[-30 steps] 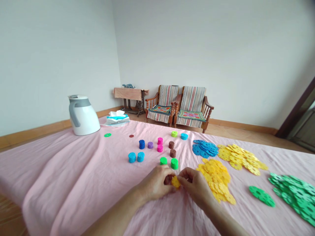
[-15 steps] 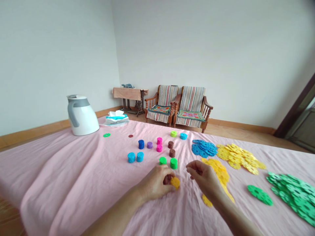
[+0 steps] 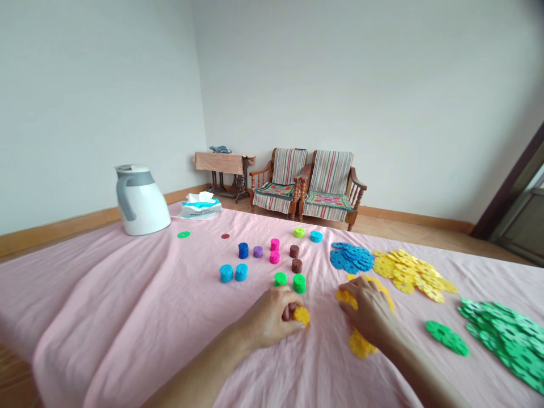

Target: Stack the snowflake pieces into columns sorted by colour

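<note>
My left hand [image 3: 274, 317] is closed around a small stack of orange-yellow notched discs [image 3: 301, 317], its flat round end facing right. Over the loose pile of orange-yellow discs [image 3: 361, 344] lies my right hand [image 3: 369, 303], fingers bent down and thumb against a notched disc [image 3: 347, 299] at the pile's left side. The palm and wrist cover much of this pile. Just beyond my left hand stand two short green disc stacks [image 3: 299, 283] [image 3: 280, 279].
Further off are blue stacks [image 3: 226, 273], pink stacks [image 3: 274, 257] and brown stacks [image 3: 296, 265]. Loose piles of blue discs [image 3: 352, 258], yellow discs [image 3: 414, 272] and green discs [image 3: 510, 340] spread rightward. A jug [image 3: 147, 204] and a tissue box [image 3: 202, 207] stand back left on the pink cloth [image 3: 170, 317].
My right hand has moved right and down onto the orange-yellow pile, and a disc now shows at its fingertips. My left hand stays put with its stack.
</note>
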A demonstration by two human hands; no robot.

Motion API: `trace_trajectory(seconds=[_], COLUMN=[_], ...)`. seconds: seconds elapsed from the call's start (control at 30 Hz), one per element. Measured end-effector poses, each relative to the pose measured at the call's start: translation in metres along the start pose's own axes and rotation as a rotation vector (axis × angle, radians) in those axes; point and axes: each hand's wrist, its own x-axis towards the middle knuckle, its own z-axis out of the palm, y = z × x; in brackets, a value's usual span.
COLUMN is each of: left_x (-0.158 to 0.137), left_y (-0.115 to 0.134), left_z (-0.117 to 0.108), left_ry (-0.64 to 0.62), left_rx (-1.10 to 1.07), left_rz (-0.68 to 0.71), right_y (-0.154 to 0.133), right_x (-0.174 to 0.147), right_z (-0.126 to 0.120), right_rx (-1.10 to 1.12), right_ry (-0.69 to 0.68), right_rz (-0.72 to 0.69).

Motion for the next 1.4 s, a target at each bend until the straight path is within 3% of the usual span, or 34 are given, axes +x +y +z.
trace_trajectory(seconds=[0.3, 0.47, 0.63, 0.8, 1.0, 1.4], left_x=[0.000, 0.000, 0.000, 0.001, 0.000, -0.001], left_y=[0.000, 0.002, 0.000, -0.003, -0.002, 0.001], left_z=[-0.002, -0.004, -0.002, 0.000, -0.001, -0.006], left_ry=[-0.014, -0.020, -0.002, -0.013, -0.005, -0.031], left_rx=[0.002, 0.000, -0.076, -0.124, -0.092, -0.128], left_rz=[0.008, 0.004, -0.015, 0.014, 0.045, -0.039], right_y=[0.005, -0.013, -0.053, -0.073, -0.074, -0.067], right_x=[0.002, -0.005, -0.017, -0.025, -0.025, -0.028], right_z=[0.007, 0.006, -0.001, 0.002, 0.003, -0.003], right_rx=[0.064, 0.295, 0.542, 0.603, 0.634, 0.625], right_ry=[0.036, 0.133, -0.021, -0.091, -0.112, -0.106], right_rz=[-0.005, -0.073, -0.120, -0.108, -0.116, -0.082])
